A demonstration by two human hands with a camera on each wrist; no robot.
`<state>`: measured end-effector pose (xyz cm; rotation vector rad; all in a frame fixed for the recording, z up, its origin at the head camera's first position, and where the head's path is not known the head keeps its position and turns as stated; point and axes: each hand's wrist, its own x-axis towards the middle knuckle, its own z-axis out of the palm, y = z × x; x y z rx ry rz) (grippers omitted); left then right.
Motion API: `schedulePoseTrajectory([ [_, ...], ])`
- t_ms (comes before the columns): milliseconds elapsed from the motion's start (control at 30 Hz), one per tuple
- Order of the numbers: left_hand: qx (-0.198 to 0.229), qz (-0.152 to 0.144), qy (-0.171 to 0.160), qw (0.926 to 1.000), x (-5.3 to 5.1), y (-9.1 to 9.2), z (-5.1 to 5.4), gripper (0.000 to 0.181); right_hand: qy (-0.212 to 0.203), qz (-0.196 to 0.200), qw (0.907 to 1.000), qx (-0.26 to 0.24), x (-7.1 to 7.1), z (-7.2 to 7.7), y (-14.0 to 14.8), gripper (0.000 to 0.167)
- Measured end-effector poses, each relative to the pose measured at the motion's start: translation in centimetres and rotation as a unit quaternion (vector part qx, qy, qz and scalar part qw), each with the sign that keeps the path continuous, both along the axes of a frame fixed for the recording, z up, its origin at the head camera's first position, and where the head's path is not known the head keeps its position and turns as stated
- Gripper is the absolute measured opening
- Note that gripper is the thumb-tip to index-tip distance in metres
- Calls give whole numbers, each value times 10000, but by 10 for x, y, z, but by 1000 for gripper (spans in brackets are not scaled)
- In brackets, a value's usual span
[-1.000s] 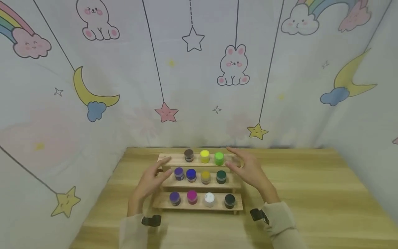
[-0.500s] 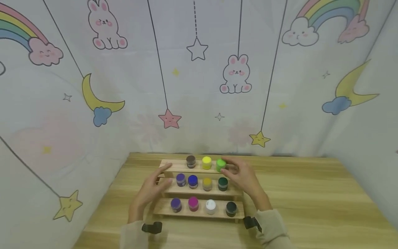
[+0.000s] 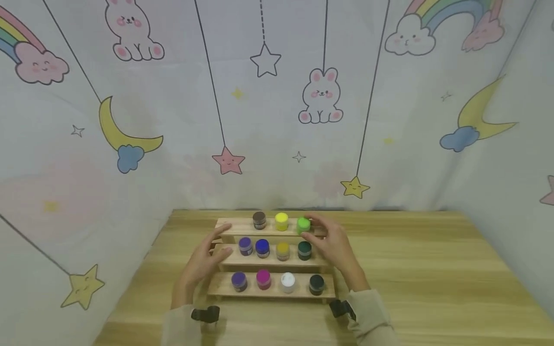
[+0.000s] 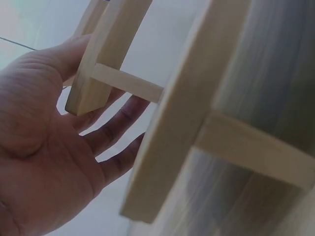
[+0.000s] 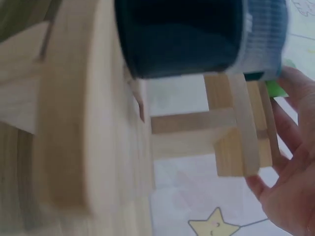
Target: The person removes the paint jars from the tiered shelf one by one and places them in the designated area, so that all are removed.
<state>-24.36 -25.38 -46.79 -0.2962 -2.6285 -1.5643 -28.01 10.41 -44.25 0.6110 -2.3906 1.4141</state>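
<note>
A three-step wooden rack point(image 3: 271, 291) stands on the table, holding small paint jars with coloured lids. My left hand point(image 3: 199, 262) grips the rack's left end, thumb by the middle shelf and fingers by the top one. In the left wrist view its fingers reach behind a plank point(image 4: 110, 49). With thumb and fingers, my right hand point(image 3: 337, 242) holds the light green paint jar point(image 3: 303, 226) at the top shelf's right. Only a bit of that jar's green point(image 5: 275, 89) shows in the right wrist view, behind a dark jar point(image 5: 182, 37) close to the camera.
Brown point(image 3: 259, 220) and yellow point(image 3: 282, 221) jars share the top shelf. Several jars, among them a dark green one point(image 3: 304, 250), stand on the middle shelf. The bottom shelf bears several more, including a white jar point(image 3: 288, 282). A printed curtain point(image 3: 277, 129) hangs behind the table.
My right hand has moved left from beside the light green jar and taken hold of it. My left hand stays at the rack's left end. The head view has shifted slightly.
</note>
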Motion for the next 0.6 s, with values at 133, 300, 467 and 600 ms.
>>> schedulePoseTrajectory([
  [133, -37, -35, -34, 10000, 3, -5, 0, 60, -406, 182, 9989, -141, 4, 1, -1, 45],
  [300, 62, -189, -4, 9998, 2, -5, -1, 61, -438, 144, 9989, -72, 5, 5, 5, 47],
  [467, 141, -267, 73, 9995, -2, -4, -1, 60, -364, -87, 9993, -45, 1, 8, 19, 47],
  [600, 119, -283, 59, 9995, -1, -2, -1, 60, -423, -211, 9988, -152, 0, 12, 35, 46],
])
